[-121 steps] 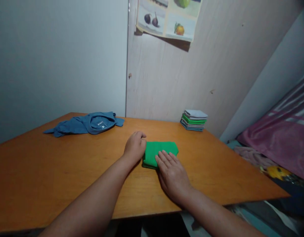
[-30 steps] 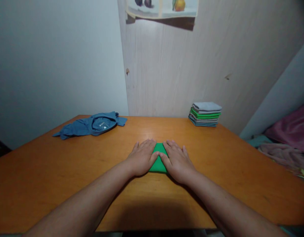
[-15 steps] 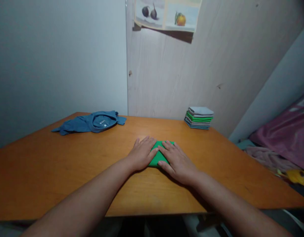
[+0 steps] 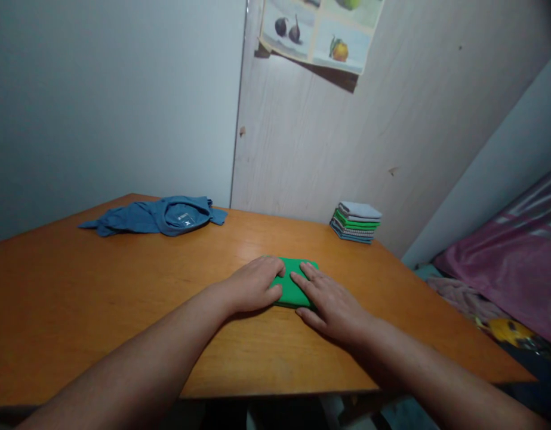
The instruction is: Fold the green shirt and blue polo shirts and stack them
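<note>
A small folded green cloth (image 4: pixel 294 285) lies flat on the wooden table (image 4: pixel 239 358). At its left edge my left hand (image 4: pixel 256 285) has its fingers curled, with thumb and fingertips on the cloth. My right hand (image 4: pixel 331 301) rests over the cloth's right side with fingers spread, its thumb at the near edge.
A crumpled blue garment (image 4: pixel 143 216) lies at the back left of the table. At the back right stands a stack of folded cloths (image 4: pixel 356 222). Pink fabric (image 4: pixel 503 263) and a yellow item (image 4: pixel 510 331) are beyond the right edge.
My left hand's fingers have curled in at the cloth's left edge. My right hand has shifted slightly right, and more of the green cloth shows. The view has tilted.
</note>
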